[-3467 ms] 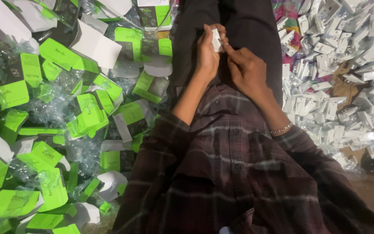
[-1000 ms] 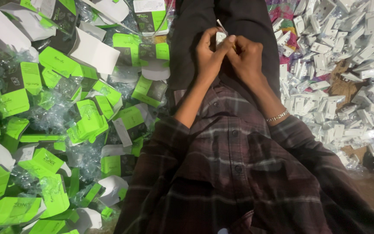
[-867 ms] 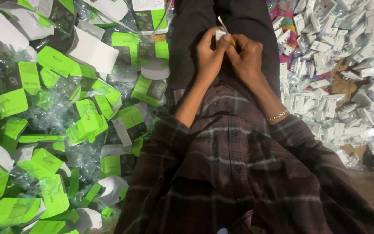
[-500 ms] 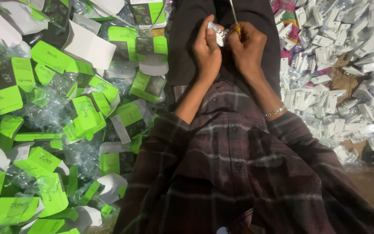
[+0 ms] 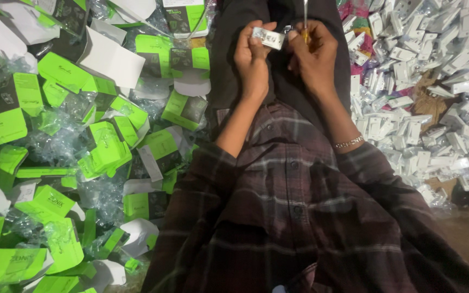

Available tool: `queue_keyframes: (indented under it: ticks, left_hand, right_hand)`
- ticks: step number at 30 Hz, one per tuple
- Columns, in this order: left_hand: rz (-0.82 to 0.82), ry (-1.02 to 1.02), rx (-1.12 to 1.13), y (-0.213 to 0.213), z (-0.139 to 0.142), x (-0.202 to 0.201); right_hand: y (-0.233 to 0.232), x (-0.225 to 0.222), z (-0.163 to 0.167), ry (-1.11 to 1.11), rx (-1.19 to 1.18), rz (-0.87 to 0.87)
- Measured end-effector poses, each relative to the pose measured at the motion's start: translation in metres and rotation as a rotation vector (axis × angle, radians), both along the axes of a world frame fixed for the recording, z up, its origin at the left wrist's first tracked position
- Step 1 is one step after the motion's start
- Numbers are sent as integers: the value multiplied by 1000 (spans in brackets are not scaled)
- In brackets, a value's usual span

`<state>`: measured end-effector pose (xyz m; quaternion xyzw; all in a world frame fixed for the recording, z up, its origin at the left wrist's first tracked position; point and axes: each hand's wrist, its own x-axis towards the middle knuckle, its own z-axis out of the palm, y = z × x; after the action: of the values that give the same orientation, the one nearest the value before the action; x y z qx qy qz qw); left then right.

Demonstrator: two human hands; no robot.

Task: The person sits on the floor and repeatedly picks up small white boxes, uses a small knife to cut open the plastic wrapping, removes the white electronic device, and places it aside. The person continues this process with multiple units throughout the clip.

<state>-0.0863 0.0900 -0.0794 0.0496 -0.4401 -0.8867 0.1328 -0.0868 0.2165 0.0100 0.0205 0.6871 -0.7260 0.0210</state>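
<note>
My left hand (image 5: pixel 253 61) pinches a small white rectangular part (image 5: pixel 267 37) over my lap, held between thumb and fingers. My right hand (image 5: pixel 314 54) sits just to its right, gripping a thin screwdriver (image 5: pixel 305 20) with a yellow handle, its metal shaft pointing up and away from me. The two hands are close together, almost touching at the white part. A bracelet circles my right wrist. My dark plaid shirt and dark trousers fill the middle of the view.
A heap of green and white cardboard boxes (image 5: pixel 107 149) mixed with clear plastic wrappers (image 5: pixel 55 146) covers the floor on my left. A large pile of small white plastic parts (image 5: pixel 419 92) lies on my right, with brown floor beyond it.
Both hands have lifted slightly away from my body. The white part has turned in my left fingers, and the screwdriver shaft has swung from slanted to pointing straight up.
</note>
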Motion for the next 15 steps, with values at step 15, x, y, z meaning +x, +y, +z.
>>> queue_keyframes:
  ticks: [15]
  left_hand:
    - [-194, -89, -50, -9, 19, 3]
  right_hand:
    - [-1, 1, -15, 114, 141, 34]
